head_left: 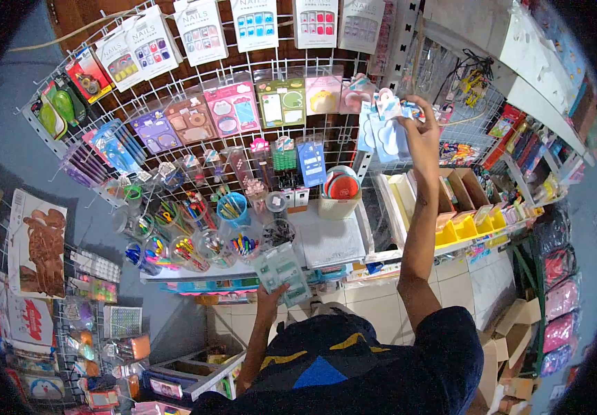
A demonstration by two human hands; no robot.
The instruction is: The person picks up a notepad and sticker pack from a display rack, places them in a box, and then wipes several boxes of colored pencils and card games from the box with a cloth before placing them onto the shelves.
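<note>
My left hand (272, 299) is low in front of my body, its fingers closed round the lower edge of a pale green flat packet (282, 273). Up at the right end of the wire rack, my right hand (419, 121) has its fingers bent at the top of light blue and white cloud-shaped packets (387, 137). These packets hang beside a pink packet (357, 93). A green notepad packet (282, 102) and a yellow one (323, 91) hang further left in the same row.
Nail packs (255, 26) line the top of the rack. Cups of pens (191, 252), a blue basket (233, 209) and a white tub with red discs (340, 192) stand on the shelf. Yellow bins (469, 227) are at the right, cardboard boxes (516, 328) below.
</note>
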